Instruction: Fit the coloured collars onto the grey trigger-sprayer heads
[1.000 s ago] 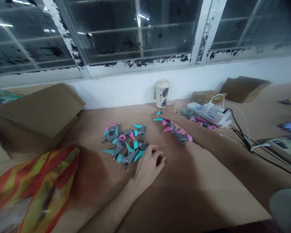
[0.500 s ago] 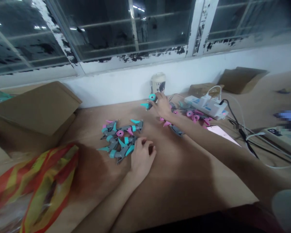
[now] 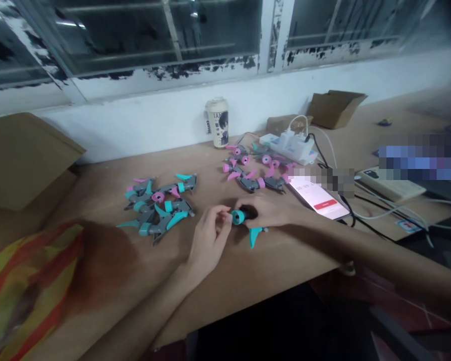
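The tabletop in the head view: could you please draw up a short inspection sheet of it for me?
Surface: brown tabletop, near edge visible.
Job's things: mixed teal-and-pink spray heads to the left; mostly pink-trimmed spray heads farther right.
Clutter: upright cup, lit phone, red-and-yellow bag, cardboard.
Hands: right hand grips a teal-collared spray head; left hand close beside it, contact unclear.
Cables: white and black cables at the power strip.
Surroundings: white wall, windows with patchy frames.

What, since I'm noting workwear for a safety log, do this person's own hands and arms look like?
The left hand and right hand are bare: no gloves, and no ring, watch or bracelet can be made out. The left forearm and right forearm show no sleeve.
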